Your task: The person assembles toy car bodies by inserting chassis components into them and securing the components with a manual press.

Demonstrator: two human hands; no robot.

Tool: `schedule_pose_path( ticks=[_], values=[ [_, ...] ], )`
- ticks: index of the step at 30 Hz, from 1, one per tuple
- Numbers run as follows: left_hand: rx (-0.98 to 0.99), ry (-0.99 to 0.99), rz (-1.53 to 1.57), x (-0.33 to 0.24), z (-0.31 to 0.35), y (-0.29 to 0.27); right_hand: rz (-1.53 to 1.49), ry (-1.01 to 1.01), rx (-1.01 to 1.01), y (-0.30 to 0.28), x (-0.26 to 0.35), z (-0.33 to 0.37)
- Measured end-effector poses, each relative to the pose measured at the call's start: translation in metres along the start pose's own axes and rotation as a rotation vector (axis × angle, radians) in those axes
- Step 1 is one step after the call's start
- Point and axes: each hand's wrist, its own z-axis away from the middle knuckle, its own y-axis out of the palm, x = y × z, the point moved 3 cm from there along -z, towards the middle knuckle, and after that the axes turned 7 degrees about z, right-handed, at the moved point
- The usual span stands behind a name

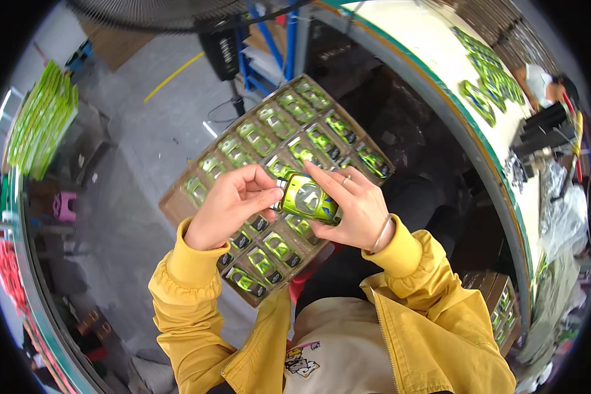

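Observation:
Between my hands, above a divided cardboard box (pixel 171 201), is a bright green toy car (pixel 302 199) with a greyish window area. My right hand (pixel 354 209) is closed round its right side, fingers across the top and thumb underneath. The fingers of my left hand (pixel 226 202) pinch the car's left end, at a small silvery part (pixel 280 186). Several more green toy cars sit in rows in the box's compartments; one such car (pixel 246 281) lies near the box's lower edge. My hands hide the middle of the box.
A long cream work surface (pixel 407 26) with a green edge curves along the right, bearing green car parts (pixel 486 65). Another person (pixel 538 85) is beyond it. A black fan (pixel 144 13) stands ahead, beside a blue rack (pixel 269 39). Green stacked sheets (pixel 43 121) stand left; another carton (pixel 492 289) sits lower right.

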Motion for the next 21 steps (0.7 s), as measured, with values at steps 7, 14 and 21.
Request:
schedule_pose_path(
  ticks=[7, 14, 21],
  values=[
    [0.254, -0.168, -0.15, -0.015, -0.069, 0.084, 0.207, 0.191, -0.137, -0.077, -0.036, 0.052],
    [0.393, -0.24, -0.264, -0.011, -0.12, 0.171, 0.326, 0.313, -0.242, -0.119, -0.081, 0.104],
    [0.485, -0.292, -0.349, -0.002, -0.162, 0.237, 0.396, 0.462, -0.367, -0.145, -0.116, 0.146]
  ],
)
